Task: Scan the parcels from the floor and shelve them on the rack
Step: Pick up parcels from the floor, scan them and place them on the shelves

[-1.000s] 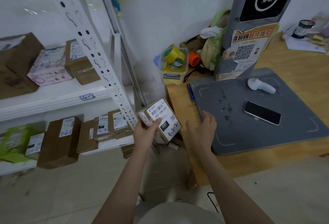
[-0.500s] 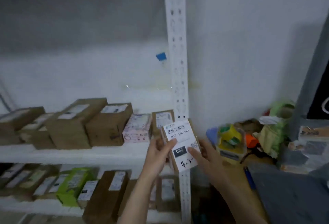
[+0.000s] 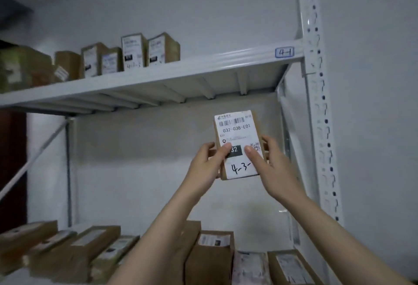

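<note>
Before the rack (image 3: 158, 76), left grip (image 3: 204, 167) and right grip (image 3: 269, 164) pinch the seemingly light, stiff parcel (image 3: 237, 131) at its nine and three o'clock edges.

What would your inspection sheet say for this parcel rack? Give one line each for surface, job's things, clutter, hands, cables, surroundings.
Surface: upper shelf, white, tagged 4-1.
Job's things: parcel, held upright below that shelf, label facing the camera, handwritten 4-3-.
Clutter: upper boxes in a row on the shelf; lower boxes beneath the arms.
Hands: left hand and right hand grip the parcel's sides, thumbs on its label.
Cables: nothing seen.
Surroundings: white wall; perforated post at right.
</note>
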`<state>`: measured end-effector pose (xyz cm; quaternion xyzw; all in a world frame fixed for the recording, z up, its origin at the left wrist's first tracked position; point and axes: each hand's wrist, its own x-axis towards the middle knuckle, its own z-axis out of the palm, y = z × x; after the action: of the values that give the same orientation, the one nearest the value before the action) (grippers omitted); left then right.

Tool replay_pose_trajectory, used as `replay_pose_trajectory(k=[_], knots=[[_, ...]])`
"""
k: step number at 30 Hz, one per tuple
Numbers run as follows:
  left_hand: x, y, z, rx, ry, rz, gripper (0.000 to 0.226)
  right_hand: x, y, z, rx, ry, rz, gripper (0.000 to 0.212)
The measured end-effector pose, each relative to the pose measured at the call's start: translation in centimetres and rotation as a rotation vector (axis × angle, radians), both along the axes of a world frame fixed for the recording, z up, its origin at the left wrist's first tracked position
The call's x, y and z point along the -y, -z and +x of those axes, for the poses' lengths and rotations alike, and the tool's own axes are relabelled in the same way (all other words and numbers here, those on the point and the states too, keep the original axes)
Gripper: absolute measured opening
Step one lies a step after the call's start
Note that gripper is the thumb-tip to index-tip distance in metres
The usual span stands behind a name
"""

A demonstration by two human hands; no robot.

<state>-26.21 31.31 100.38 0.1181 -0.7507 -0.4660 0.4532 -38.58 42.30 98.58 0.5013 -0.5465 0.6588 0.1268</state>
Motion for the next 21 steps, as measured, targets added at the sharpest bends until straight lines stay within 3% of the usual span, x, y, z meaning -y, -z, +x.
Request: replay_pose_trajectory(k=[7, 11, 14, 21], knots=[[2.1, -9.7, 2.9, -0.121, 0.037, -0.133, 0.043, 3.9, -10.8, 3.1, -0.209, 0.159, -0.178, 0.055], [3.8, -14.8, 3.3, -0.221, -0.134, -0.296, 0.057, 5.7, -17.1, 3.3, -0.316, 0.272, -0.250, 0.056], [4.8, -17.7, 3.1, -0.217, -0.225, -0.456, 0.039, 7.5, -21.6, 2.9, -0.333, 0.307, -0.278, 0.061], [8.6, -25.2, 0.1, -0.190, -0.484, -0.708, 0.038, 12.4, -29.6, 1.5, -0.393, 0.343, -0.328, 0.061]])
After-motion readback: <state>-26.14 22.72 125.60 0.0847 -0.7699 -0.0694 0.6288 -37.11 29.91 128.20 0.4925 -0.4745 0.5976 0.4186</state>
